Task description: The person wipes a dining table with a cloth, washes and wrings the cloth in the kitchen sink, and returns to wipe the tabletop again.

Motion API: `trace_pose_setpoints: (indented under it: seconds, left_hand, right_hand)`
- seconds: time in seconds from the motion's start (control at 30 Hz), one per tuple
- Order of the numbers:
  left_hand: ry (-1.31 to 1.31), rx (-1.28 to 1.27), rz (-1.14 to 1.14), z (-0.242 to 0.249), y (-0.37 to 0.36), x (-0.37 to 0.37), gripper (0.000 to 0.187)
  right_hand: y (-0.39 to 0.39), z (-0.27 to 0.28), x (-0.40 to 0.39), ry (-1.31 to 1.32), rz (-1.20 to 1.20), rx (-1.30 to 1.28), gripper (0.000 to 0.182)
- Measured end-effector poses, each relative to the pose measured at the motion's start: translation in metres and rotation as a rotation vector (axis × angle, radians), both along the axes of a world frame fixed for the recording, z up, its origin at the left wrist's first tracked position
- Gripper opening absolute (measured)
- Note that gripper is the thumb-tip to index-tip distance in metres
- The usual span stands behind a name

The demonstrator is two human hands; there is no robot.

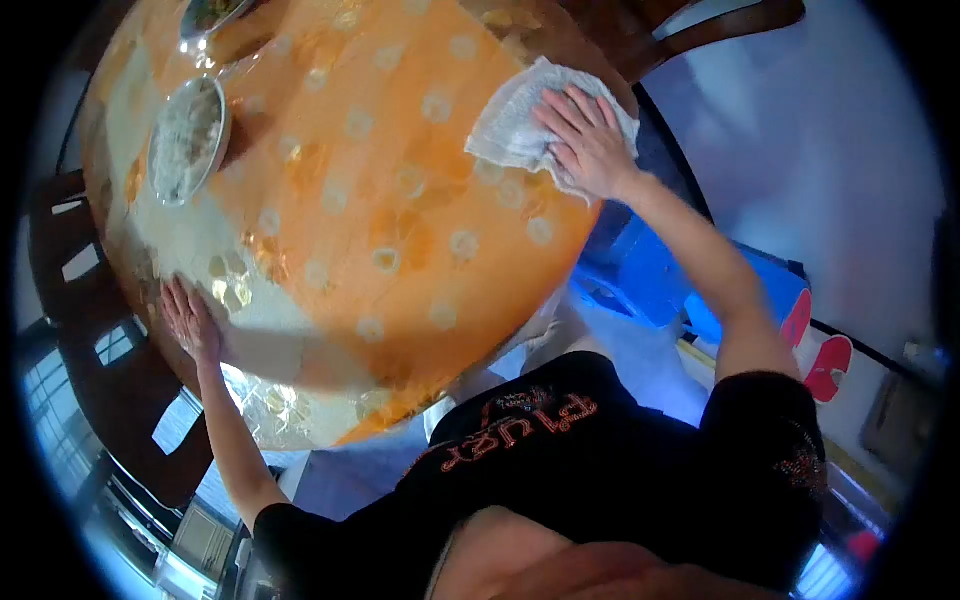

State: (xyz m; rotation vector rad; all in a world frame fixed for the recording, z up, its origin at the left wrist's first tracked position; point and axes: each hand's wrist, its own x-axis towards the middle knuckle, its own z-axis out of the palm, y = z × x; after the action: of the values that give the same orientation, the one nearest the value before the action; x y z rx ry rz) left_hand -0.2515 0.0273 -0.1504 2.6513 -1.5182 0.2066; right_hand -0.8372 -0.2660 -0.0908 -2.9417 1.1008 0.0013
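Note:
A round table [340, 215] carries an orange and cream patterned cover with a glossy, clear-looking surface. Near its right edge, a white cloth [510, 125] lies spread out. My right hand [590, 145] presses flat on this cloth, fingers stretched and slightly apart. On the opposite side, my left hand [188, 318] rests palm down on the table near the left edge, with its fingers extended and nothing held. Farther up on the left stands an oval bowl [187, 140] with whitish contents, well away from both hands.
Another dish [212, 14] with food is cut off at the top. Dark wooden chairs stand at the left [80, 330] and upper right [730, 28]. Beside the table, below my right arm, is a blue plastic stool [645, 270]. Red slippers [828, 368] are at the right.

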Motion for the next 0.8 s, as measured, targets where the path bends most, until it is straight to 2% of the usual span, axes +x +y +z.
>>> trace_pose_setpoints:
  seconds: [0.1, 0.17, 0.23, 0.27, 0.3, 0.37, 0.43, 0.47, 0.5, 0.53, 0.57, 0.63, 0.73, 0.8]
  left_hand:
    - [-0.030, 0.009, -0.025, 0.006, -0.004, -0.005, 0.047]
    - [-0.021, 0.076, -0.065, 0.006, -0.014, -0.010, 0.046]
    - [-0.076, 0.122, -0.040, 0.009, -0.010, -0.001, 0.046]
    - [-0.033, 0.171, 0.073, 0.018, -0.016, -0.007, 0.045]
    - [-0.218, 0.154, -0.053, 0.011, -0.004, 0.021, 0.046]
    - [-0.390, 0.397, 0.075, 0.025, -0.017, -0.003, 0.050]
    - [-0.420, 0.449, 0.371, 0.048, -0.037, -0.048, 0.052]
    - [-0.454, 0.303, 0.196, 0.037, -0.017, -0.011, 0.054]
    - [-0.409, 0.194, 0.143, 0.044, -0.029, -0.028, 0.055]
    - [-0.340, 0.033, -0.063, 0.047, -0.058, -0.070, 0.052]
    - [-0.275, -0.091, -0.280, 0.052, -0.088, -0.114, 0.049]
    - [0.067, -0.230, -0.423, 0.086, -0.170, -0.266, 0.038]
    - [0.358, -0.224, -0.650, 0.091, -0.229, -0.389, 0.035]
    - [0.444, -0.156, -0.803, 0.084, -0.241, -0.425, 0.036]
  right_hand:
    - [-0.074, -0.009, 0.002, -0.023, 0.183, -0.118, 0.051]
    - [-0.121, -0.006, 0.013, 0.100, 0.197, -0.043, 0.048]
    - [-0.167, -0.027, 0.016, -0.120, 0.543, -0.204, 0.057]
    - [-0.172, -0.030, 0.018, -0.168, 0.450, -0.094, 0.058]
    - [-0.176, -0.026, 0.016, -0.227, 0.356, -0.012, 0.059]
    - [-0.172, -0.032, 0.018, -0.280, 0.328, 0.060, 0.056]
    - [-0.137, -0.040, 0.035, -0.260, 0.106, 0.031, 0.046]
    - [-0.113, -0.023, 0.038, -0.243, 0.080, 0.249, 0.044]
    - [-0.079, -0.025, 0.045, -0.336, 0.082, 0.243, 0.043]
    - [-0.045, -0.028, 0.051, -0.427, 0.088, 0.236, 0.042]
    - [-0.004, -0.059, 0.061, -0.600, 0.124, -0.001, 0.041]
    - [0.028, -0.051, 0.067, -0.696, 0.156, 0.130, 0.036]
    - [0.033, -0.017, 0.015, -1.036, 0.201, 0.470, 0.036]
    - [0.042, -0.018, -0.063, -1.001, 0.011, 0.569, 0.031]
